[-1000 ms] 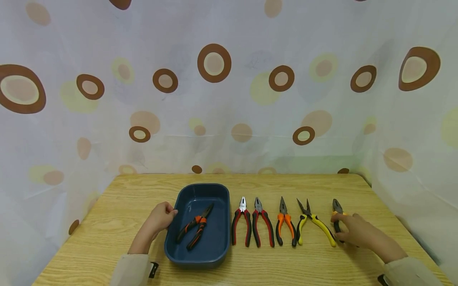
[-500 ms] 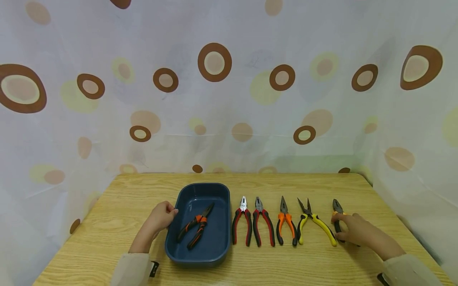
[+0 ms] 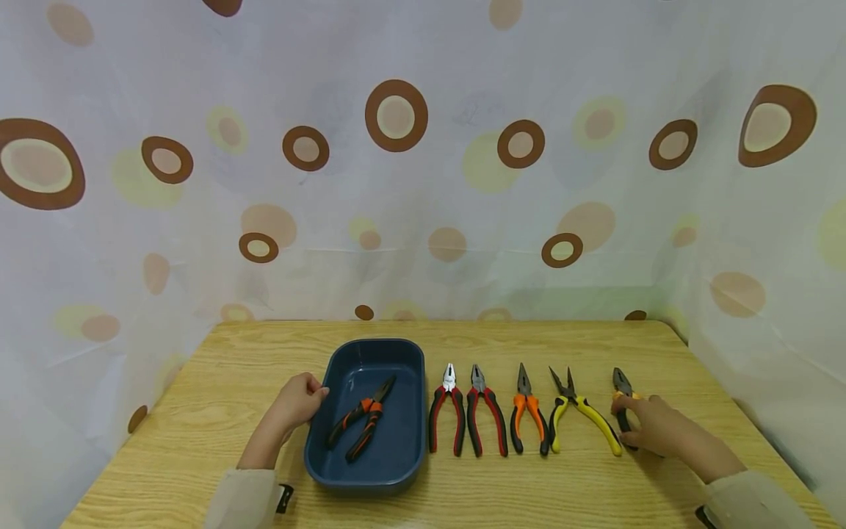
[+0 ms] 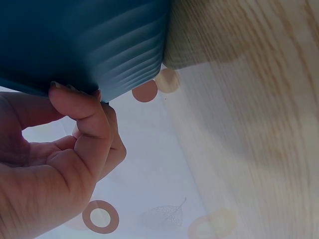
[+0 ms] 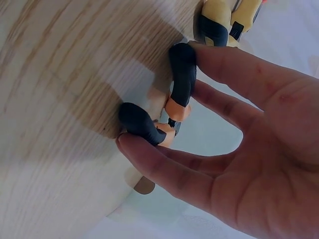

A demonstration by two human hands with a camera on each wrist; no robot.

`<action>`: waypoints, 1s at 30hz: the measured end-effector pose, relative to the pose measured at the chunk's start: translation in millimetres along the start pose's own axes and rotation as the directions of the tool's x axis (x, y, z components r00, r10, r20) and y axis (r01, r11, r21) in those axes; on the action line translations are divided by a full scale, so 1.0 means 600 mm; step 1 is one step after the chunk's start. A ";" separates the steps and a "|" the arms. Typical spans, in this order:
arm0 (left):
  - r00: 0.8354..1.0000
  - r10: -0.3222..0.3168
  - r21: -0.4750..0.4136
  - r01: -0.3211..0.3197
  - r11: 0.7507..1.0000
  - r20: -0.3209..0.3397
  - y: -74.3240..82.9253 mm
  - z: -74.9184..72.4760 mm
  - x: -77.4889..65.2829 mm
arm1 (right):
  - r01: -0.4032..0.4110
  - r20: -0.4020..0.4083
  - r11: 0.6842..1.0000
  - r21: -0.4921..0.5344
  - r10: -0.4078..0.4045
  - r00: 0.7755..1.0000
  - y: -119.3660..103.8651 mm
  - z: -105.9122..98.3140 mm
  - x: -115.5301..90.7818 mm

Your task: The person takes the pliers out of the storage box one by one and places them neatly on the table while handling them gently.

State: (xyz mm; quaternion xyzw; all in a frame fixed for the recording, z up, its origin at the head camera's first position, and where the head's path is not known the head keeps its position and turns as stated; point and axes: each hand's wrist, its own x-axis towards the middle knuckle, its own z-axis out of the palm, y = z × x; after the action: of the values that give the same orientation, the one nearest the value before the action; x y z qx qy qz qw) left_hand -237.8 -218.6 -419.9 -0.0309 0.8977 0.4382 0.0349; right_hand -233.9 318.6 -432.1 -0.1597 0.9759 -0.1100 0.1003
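Note:
On the left, my left hand (image 3: 297, 402) pinches the left rim of a dark blue rectangular dish (image 3: 366, 486); the left wrist view shows curled fingers at the edge of its ribbed wall (image 4: 124, 59). Inside the dish lie pliers (image 3: 374, 408) with black and orange handles, slightly spread. At the far right, my right hand (image 3: 654, 427) holds another pair of pliers (image 3: 621, 382) by the handles, which rest on the table. In the right wrist view the thumb and fingers press on opposite black-and-orange handles (image 5: 183, 72). The hand partly covers these pliers in the head view.
Between dish and right hand lie silver-headed pliers (image 3: 449, 377), dark-headed red-and-black pliers (image 3: 477, 378), orange needle-nose pliers (image 3: 523, 382) and yellow needle-nose pliers (image 3: 562, 400) with spread jaws. Everything stands on a wooden table (image 3: 529, 492), with a patterned curtain (image 3: 423, 191) behind and at both sides.
The right hand and the pliers in it have shifted only very slightly. The left hand, the dish and the other pliers stay where they were.

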 end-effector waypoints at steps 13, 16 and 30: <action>1.000 0.000 -0.009 0.000 1.000 -0.002 0.002 0.000 -0.001 | 0.014 -0.008 1.000 -0.023 -0.014 1.000 -0.008 0.000 -0.006; 1.000 0.003 -0.008 -0.003 1.000 0.001 0.003 -0.001 -0.001 | 0.019 -0.008 0.999 -0.026 -0.019 1.000 -0.007 -0.001 -0.006; 1.000 0.013 -0.011 -0.013 1.000 0.000 0.003 -0.001 0.002 | 0.021 0.001 1.000 -0.014 -0.021 1.000 -0.001 -0.005 -0.005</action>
State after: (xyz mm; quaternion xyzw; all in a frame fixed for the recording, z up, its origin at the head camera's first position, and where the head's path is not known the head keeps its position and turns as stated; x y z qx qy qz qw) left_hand -239.4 -218.0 -418.0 -0.0252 0.8954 0.4433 0.0320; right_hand -231.7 319.9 -428.5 -0.1707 0.9749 -0.1041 0.0984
